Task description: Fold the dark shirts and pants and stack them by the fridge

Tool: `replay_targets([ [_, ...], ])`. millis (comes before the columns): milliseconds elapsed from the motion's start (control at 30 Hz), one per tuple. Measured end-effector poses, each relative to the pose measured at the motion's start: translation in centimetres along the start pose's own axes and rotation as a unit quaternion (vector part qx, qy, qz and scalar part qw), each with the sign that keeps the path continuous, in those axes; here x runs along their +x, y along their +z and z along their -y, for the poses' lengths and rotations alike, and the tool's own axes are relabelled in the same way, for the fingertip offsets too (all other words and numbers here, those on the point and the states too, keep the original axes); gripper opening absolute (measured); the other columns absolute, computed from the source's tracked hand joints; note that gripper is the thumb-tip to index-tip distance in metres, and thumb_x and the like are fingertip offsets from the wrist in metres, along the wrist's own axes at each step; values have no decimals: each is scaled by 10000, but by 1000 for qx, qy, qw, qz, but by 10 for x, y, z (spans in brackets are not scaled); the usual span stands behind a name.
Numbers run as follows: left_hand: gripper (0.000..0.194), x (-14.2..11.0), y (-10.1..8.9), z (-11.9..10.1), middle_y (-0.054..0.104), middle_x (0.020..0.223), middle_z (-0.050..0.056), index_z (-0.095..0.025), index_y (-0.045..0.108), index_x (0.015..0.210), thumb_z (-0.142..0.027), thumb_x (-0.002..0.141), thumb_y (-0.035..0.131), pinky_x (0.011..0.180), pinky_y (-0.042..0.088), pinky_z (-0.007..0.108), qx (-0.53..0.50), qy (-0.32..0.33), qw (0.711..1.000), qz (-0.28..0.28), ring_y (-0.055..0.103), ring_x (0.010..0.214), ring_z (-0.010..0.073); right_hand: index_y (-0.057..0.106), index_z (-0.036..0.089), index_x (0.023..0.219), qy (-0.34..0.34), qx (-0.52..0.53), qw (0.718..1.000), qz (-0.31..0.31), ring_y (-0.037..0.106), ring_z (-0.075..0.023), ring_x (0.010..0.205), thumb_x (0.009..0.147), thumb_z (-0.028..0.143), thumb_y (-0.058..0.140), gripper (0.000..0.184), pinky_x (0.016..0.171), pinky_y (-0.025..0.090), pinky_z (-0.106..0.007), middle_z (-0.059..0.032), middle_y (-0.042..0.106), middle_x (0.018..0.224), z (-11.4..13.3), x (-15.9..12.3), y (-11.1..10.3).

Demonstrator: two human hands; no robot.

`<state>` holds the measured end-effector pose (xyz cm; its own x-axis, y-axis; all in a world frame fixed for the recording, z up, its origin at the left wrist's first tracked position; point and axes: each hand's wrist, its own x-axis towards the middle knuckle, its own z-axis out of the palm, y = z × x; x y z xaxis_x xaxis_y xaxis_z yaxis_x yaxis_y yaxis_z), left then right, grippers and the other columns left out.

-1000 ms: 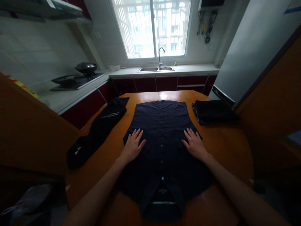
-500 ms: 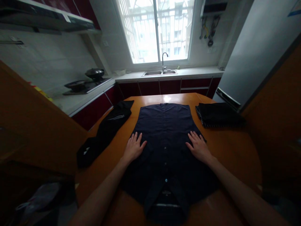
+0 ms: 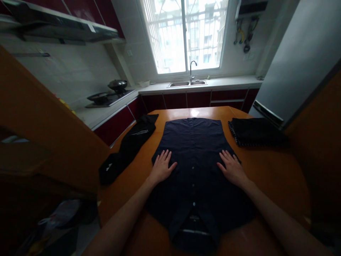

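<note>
A dark navy button-up shirt (image 3: 193,145) lies spread out front side up, its collar toward me and its hem toward the window. Several small pale buttons run down its middle. My left hand (image 3: 162,168) rests flat on the shirt's left side, fingers spread. On the right side, near the shirt's edge, my right hand (image 3: 232,168) lies flat too, palm down with the fingers apart. Neither hand grips the cloth. The sleeves are not visible.
The shirt lies on an orange-brown wooden table (image 3: 269,170). Black clothing (image 3: 135,140) with white marks lies at the left, and a folded black cloth (image 3: 259,131) at the right. Beyond are a sink (image 3: 179,84), a stove with pans (image 3: 117,85) and a fridge (image 3: 290,60).
The whole view has shifted slightly, so everything appears a little further right. Both hands stay flat in nearly the same places on the shirt.
</note>
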<state>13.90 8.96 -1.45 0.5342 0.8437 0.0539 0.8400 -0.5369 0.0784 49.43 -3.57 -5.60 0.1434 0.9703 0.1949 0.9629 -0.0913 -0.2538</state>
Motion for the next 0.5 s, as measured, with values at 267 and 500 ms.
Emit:
replay_targets([
  [267,805,-3,2,-3,197,1652,129,-158,309,1574,-691,971,285,1203,158,552,0,-19,1000,10,77,1524,388,486,114,1459,-2,33,999,-18,291,-295,1486,964,472,412,616,1207,202,-533,-168,407,1562,-4,-2,6],
  [500,760,-2,2,-1,192,1654,135,-293,354,1557,-736,943,296,1099,194,728,-2,-103,995,-6,131,1468,535,470,106,1474,45,188,977,-87,358,-269,1458,992,473,336,621,1210,248,-491,-161,438,1543,-7,7,-11],
])
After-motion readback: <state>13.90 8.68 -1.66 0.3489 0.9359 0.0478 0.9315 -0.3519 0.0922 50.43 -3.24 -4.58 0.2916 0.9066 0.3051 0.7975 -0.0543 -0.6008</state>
